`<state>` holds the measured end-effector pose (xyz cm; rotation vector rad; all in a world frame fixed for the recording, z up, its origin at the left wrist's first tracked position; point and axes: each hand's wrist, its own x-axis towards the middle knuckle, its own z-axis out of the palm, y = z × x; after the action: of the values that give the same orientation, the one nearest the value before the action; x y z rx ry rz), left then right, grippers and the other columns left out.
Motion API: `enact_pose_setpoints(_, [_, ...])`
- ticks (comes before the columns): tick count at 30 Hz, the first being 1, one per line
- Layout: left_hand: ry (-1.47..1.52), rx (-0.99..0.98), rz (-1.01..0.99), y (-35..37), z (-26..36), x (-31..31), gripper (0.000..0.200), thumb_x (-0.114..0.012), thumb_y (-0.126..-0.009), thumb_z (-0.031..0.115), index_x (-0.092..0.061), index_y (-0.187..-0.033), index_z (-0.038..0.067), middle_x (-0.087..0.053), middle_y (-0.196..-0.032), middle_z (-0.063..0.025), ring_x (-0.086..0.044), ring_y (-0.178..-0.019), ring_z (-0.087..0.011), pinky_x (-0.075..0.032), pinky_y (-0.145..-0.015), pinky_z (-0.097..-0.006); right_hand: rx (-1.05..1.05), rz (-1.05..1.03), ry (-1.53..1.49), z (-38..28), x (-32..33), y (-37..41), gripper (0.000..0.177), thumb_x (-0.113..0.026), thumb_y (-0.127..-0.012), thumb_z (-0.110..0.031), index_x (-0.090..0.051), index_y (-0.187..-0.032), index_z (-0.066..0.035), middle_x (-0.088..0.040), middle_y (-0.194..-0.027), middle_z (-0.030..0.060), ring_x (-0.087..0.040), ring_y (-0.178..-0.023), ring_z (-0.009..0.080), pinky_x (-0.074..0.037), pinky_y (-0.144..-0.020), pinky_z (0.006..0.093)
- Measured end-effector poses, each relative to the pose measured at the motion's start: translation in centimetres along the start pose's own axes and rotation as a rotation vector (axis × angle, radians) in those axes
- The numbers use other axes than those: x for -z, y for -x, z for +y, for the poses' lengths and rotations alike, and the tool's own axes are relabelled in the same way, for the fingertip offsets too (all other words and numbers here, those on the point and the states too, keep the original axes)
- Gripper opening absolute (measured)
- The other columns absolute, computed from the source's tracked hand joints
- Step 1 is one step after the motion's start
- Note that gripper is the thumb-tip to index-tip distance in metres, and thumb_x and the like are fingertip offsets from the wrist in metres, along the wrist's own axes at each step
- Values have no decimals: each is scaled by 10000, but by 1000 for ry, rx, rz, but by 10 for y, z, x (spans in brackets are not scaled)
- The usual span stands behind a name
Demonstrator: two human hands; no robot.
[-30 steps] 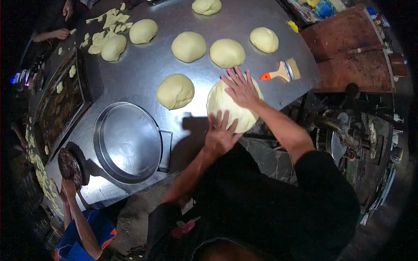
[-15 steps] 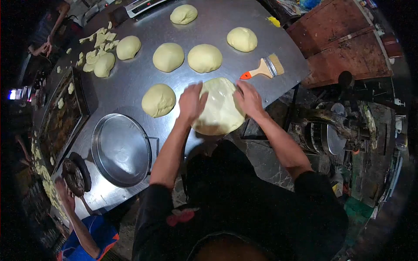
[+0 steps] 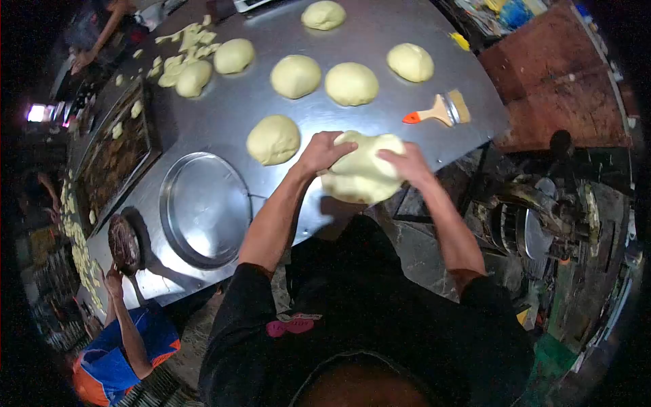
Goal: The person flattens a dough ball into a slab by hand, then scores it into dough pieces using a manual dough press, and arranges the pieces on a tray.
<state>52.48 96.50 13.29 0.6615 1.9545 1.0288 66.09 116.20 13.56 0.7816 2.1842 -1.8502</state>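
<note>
A flattened piece of pale yellow dough (image 3: 365,169) is between my hands, its far edge raised and drooping toward the near edge of the metal table. My left hand (image 3: 325,152) is closed on the dough's left side, the thumb lying over the top. On the opposite side, my right hand (image 3: 407,164) pinches the dough, fingers underneath and out of sight. A round dough ball (image 3: 273,140) rests just left of my left hand. Beyond my right hand lies a flat brush (image 3: 441,110) with a wooden handle and red tip.
Several more dough balls (image 3: 351,84) sit farther back on the metal table (image 3: 224,108), beside dough scraps (image 3: 193,44). A round metal pan (image 3: 203,217) stands to the left. At lower left, a co-worker's hand (image 3: 113,281) is at a dark round object (image 3: 124,244).
The dough lay flat with my hands spread along its sides; now both hands grip it and its far edge is raised. The co-worker's hand has reached the dark round object. The view has shifted.
</note>
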Motion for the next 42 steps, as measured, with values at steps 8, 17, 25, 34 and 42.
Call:
enact_pose_setpoints(8, [107, -176, 343, 193, 20, 121, 332, -707, -848, 302, -699, -997, 6, -651, -756, -36, -555, -672, -85, -457, -579, -260, 385, -3, -163, -118, -124, 60, 330, -704, -840, -130, -611, -1105, 42, -677, -983, 106, -632, -862, 125, -517, -763, 266])
enact_pose_setpoints(17, [276, 174, 477, 342, -105, 210, 498, -605, -902, 359, -582, -1232, -13, -637, -1123, -191, -603, -1057, -237, -476, -900, -358, 392, -406, 375, -158, -339, 5, 503, -685, -835, -304, -575, -1177, 48, -666, -1030, 176, -633, -958, 277, -493, -859, 350])
enact_pose_setpoints(25, [-1109, 138, 633, 317, -243, 104, 733, -471, -929, 427, -277, -1416, -85, -233, -1469, -328, -167, -1400, -451, -117, -1130, -568, 905, -140, 919, -62, -498, -8, 689, -416, -950, -450, -284, -1443, 13, -194, -1523, 237, -165, -1416, 401, -109, -1138, 552])
enact_pose_setpoints(34, [-442, -52, 874, 331, -244, 43, 657, -628, -820, 298, -417, -1309, -87, -410, -1338, -336, -323, -1316, -455, -248, -1089, -558, 744, -548, 437, -97, -457, 12, 521, -313, -987, -344, -440, -1328, 28, -391, -1426, 230, -310, -1356, 384, -191, -1132, 488])
enact_pose_setpoints(42, [-779, 113, 853, 346, -216, 49, 763, -669, -809, 313, -336, -1385, -62, -318, -1440, -256, -309, -1347, -414, -265, -1095, -523, 1091, -704, 933, -61, -436, -30, 555, -442, -946, -422, -441, -1382, -79, -361, -1474, 160, -286, -1401, 261, -174, -1151, 454])
